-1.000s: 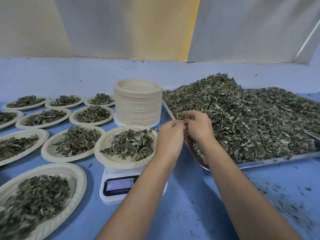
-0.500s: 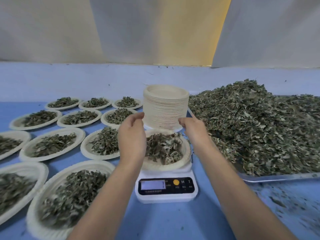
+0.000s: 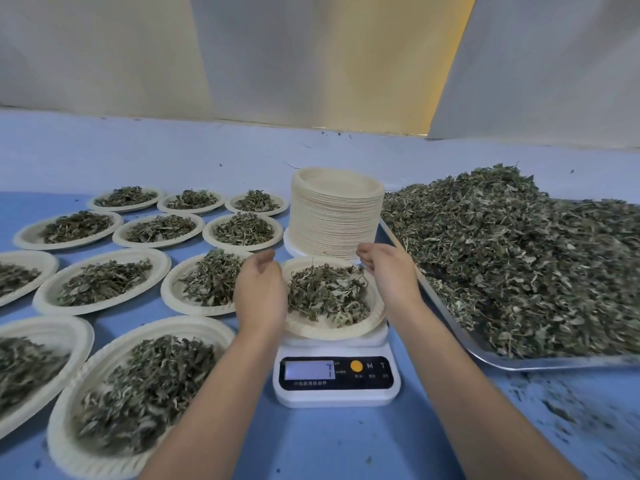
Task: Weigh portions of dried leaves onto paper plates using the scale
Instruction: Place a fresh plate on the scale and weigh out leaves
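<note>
A white digital scale (image 3: 336, 393) stands on the blue table with a paper plate (image 3: 332, 332) on its platform. A portion of dried leaves (image 3: 325, 292) lies on that plate. My left hand (image 3: 259, 289) is cupped against the plate's left rim, fingers loosely curved. My right hand (image 3: 388, 271) hovers at the far right rim, fingers also loosely curved. Neither hand plainly grips anything. The big heap of dried leaves (image 3: 519, 258) fills a metal tray (image 3: 450, 327) to the right.
A tall stack of empty paper plates (image 3: 336, 216) stands just behind the scale. Several filled plates (image 3: 104, 282) cover the table to the left, the nearest one (image 3: 138, 393) close to my left forearm. Leaf crumbs (image 3: 554, 410) litter the table at the front right.
Both hands left the edge of the leaf heap and moved left to either side of the plate on the scale. My view has also swung left.
</note>
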`<state>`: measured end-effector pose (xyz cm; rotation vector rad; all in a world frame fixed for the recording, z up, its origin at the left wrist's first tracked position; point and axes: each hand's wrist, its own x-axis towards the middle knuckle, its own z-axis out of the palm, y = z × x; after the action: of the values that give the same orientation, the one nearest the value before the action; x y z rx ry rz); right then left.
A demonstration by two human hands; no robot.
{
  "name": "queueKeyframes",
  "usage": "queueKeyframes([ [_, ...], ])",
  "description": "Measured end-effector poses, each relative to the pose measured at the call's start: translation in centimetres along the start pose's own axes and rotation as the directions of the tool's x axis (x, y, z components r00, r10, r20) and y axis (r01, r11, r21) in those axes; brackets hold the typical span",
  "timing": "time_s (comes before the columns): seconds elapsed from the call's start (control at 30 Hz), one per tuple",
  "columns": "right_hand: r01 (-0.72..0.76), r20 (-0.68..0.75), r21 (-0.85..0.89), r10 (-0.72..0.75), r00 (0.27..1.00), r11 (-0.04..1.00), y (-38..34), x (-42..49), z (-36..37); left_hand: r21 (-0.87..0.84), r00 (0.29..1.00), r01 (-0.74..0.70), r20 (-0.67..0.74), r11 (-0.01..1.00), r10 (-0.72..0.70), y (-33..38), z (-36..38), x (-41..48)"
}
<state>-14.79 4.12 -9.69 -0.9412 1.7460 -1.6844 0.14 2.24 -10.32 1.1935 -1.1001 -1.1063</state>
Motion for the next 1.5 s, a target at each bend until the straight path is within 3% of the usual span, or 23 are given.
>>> queueKeyframes([
  [0.23,0.003,0.043,0.165,-0.01,0.999,0.986,-1.5,-0.4,0.4,-0.141,0.995,-0.014,-0.098,0.99,0.0,0.8,-1.4,1.3],
  [0.37,-0.067,0.099,0.279,0.04,0.994,0.958,-2.0,-0.8,1.7,-0.255,0.98,-0.072,-0.199,0.964,0.02,2.0,-3.0,2.5],
  [0.67,-0.28,0.392,0.088,0.225,0.892,0.956,-5.0,-1.7,9.3,-0.222,0.91,-0.19,-0.404,0.956,0.087,6.0,-8.9,6.5],
  [0.77,-0.338,0.415,0.185,0.238,0.878,0.923,-6.2,-1.2,12.9,-0.136,0.913,-0.119,-0.405,0.984,0.055,6.8,-11.2,8.9],
  [0.97,-0.38,0.416,0.251,0.255,0.873,0.89,-8.9,0.7,22.1,-0.148,0.937,0.16,-0.288,0.976,-0.198,8.5,-16.9,14.9],
  [1.23,-0.392,0.476,0.184,0.267,0.838,0.901,-9.4,2.6,34.3,-0.233,0.923,0.274,-0.208,0.933,-0.323,8.3,-24.0,23.2],
  [1.5,-0.448,0.597,0.099,0.307,0.741,0.888,-8.0,3.3,43.2,-0.377,0.816,0.221,-0.434,0.899,-0.382,4.6,-30.1,34.2],
])
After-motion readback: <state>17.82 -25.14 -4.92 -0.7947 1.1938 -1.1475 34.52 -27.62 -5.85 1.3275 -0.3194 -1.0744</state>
